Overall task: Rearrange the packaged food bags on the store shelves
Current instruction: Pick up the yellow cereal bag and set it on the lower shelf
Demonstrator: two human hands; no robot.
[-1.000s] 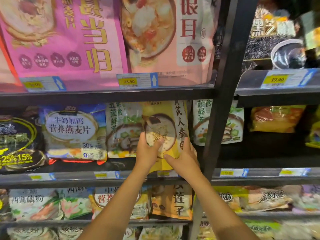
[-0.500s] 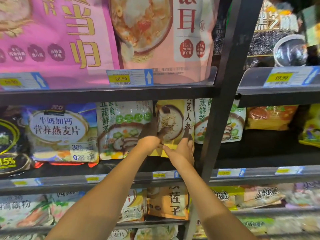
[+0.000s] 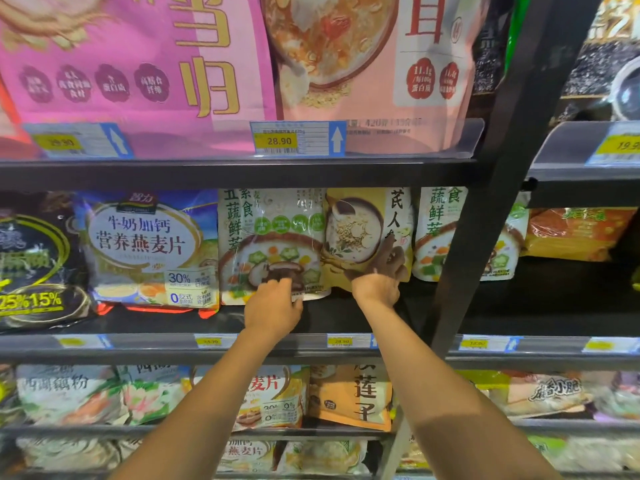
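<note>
**While both grips tend it, yellow bag stands mid-shelf**

Since the yellow bag (image 3: 367, 233) stands upright on the middle shelf (image 3: 346, 320), squeezed between neighbours, it likely needs propping. Right grip (image 3: 381, 277) lies against its lower front; clamped or merely pressing, I cannot tell. Left grip (image 3: 273, 304) curls round the bottom edge of the left vegetable bag (image 3: 270, 237), probably tugging it aside for room.

a price tag (image 3: 298, 138) on the upper shelf's (image 3: 207, 171) front edge reads 28.90. on the middle shelf (image 3: 332, 317), the blue bag (image 3: 145, 244) says 牛奶加钙 营养燕麦片 and 30%. the black bag (image 3: 31, 271) at that shelf's left end shows 25% 15%.
</note>
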